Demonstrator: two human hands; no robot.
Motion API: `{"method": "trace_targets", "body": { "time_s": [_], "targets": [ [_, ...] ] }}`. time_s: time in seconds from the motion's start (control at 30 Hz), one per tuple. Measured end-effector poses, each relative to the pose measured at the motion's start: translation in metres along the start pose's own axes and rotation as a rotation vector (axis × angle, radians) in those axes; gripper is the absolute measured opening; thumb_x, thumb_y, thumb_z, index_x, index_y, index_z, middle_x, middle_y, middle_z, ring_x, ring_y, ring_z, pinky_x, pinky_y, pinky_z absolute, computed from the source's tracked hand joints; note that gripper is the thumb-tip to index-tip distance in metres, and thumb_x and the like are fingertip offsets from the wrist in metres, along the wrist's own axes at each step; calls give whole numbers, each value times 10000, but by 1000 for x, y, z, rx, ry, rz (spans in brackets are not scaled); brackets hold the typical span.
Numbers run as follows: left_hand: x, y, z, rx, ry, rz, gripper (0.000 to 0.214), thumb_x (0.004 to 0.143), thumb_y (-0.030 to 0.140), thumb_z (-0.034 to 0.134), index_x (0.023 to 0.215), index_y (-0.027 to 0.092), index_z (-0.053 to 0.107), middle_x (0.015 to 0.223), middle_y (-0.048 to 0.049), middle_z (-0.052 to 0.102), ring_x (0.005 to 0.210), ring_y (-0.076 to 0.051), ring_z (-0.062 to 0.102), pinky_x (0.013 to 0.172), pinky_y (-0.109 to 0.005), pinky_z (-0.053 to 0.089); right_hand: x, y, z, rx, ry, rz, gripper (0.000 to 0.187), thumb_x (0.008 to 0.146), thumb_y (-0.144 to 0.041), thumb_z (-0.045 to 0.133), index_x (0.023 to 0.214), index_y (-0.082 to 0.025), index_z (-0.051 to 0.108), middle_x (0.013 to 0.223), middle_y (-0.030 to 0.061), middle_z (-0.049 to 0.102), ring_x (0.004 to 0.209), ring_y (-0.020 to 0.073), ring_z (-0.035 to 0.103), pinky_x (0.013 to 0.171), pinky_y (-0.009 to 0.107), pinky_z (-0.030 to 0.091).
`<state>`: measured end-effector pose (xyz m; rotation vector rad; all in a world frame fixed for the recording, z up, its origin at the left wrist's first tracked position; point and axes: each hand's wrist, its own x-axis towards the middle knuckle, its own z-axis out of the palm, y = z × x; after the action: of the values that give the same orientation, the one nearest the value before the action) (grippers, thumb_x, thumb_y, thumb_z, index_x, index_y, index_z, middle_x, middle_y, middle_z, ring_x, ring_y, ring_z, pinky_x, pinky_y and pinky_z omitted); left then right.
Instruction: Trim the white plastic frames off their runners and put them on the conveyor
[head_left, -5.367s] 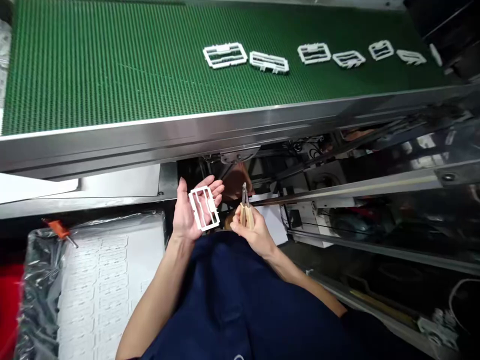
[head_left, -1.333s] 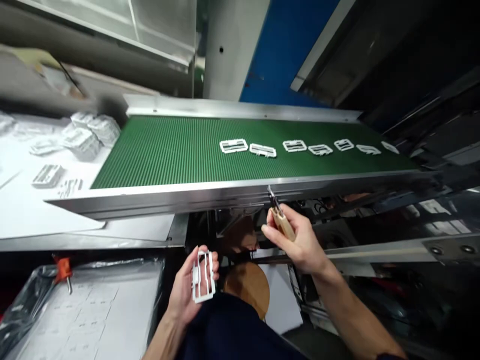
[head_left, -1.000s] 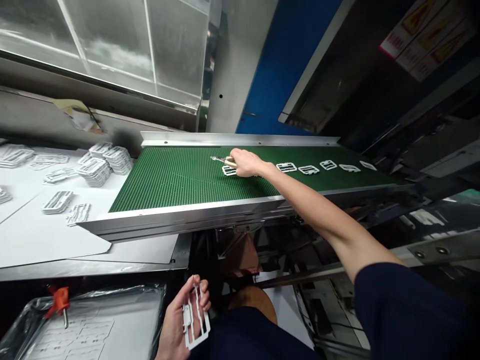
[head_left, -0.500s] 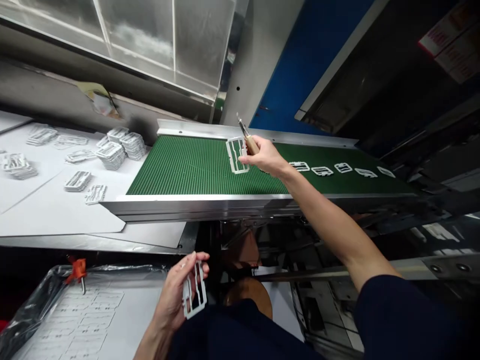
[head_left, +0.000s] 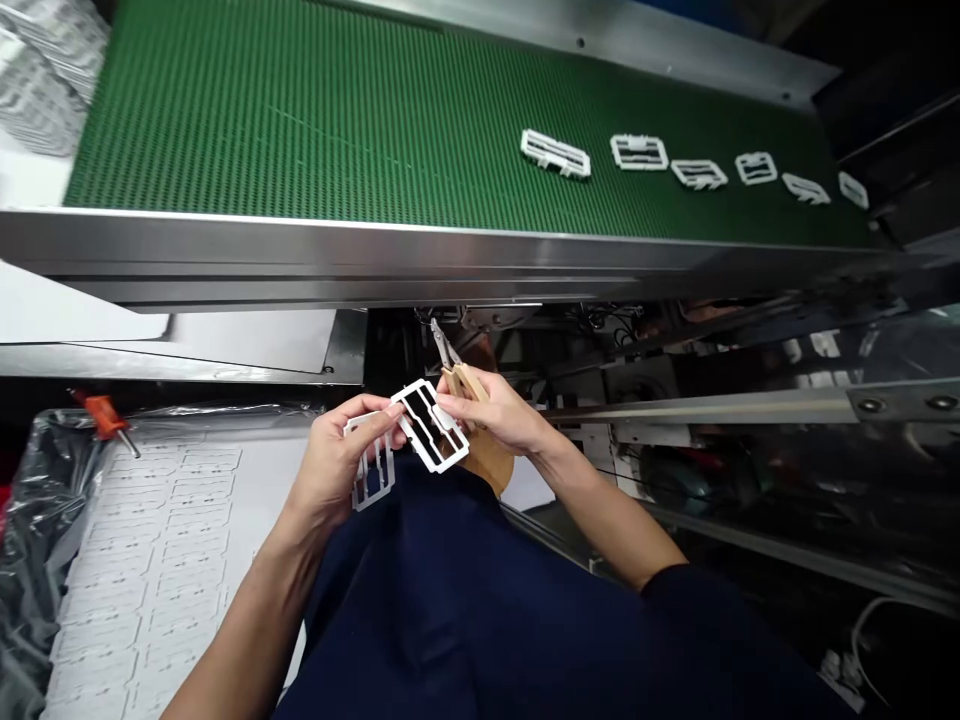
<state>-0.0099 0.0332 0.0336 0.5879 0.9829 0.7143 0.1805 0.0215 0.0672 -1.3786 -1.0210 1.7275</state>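
Close to my body, my left hand (head_left: 337, 455) is closed on a greyish plastic frame (head_left: 381, 485) that hangs below its fingers. The left thumb also presses the edge of a second, white plastic frame (head_left: 455, 455), tilted between both hands. My right hand (head_left: 506, 410) is closed too, pinching that white frame's right side between thumb and fingers. In the same palm lie cutting pliers (head_left: 469, 383) with tan handles, their metal jaws pointing up and away from the frames. The fingers beneath the white frame are partly hidden.
A green conveyor belt (head_left: 315, 120) with a metal side rail (head_left: 375, 255) crosses ahead, carrying several white frames (head_left: 639, 153) on its right. Stacked frames (head_left: 37, 95) stand at far left. Lower left, an orange-handled tool (head_left: 105, 415) lies by a plastic-lined box (head_left: 56, 510) of frames.
My right hand has come back from over the belt with the white frame and pliers, meeting my left hand. The left hand has risen slightly. The view has tipped downward.
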Motion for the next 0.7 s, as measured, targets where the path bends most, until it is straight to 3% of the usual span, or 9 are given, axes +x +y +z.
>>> {"method": "trace_targets", "body": {
  "time_s": [0.23,0.47,0.57,0.7],
  "targets": [
    [4,-14,3,-12,-12,-101,187,708,270,758,772,140,639,611,-19,613,562,-106,566,513,-164,454,-6,17,-8,85,62,35,341,649,-328,753,838,-164,522,674,-50,520,560,66,476,525,203,414],
    [8,-12,4,16,-6,-90,258,697,327,753,849,137,666,684,-38,640,558,-124,575,507,-193,474,-8,22,-9,93,98,52,378,602,-302,776,836,-170,510,666,-47,568,572,85,526,563,227,451],
    [16,-6,1,113,-28,-59,300,687,356,760,876,135,684,735,-49,657,580,-131,586,547,-208,488,-9,23,-9,64,81,39,360,615,-282,766,846,-173,513,680,-44,576,589,88,539,582,229,460],
    [28,4,-7,286,-132,-30,247,669,344,778,783,144,688,646,-34,631,559,-126,553,520,-192,438,-10,25,-9,25,60,26,331,632,-262,748,847,-173,512,668,-50,564,569,79,518,576,225,448]
  ]
}}
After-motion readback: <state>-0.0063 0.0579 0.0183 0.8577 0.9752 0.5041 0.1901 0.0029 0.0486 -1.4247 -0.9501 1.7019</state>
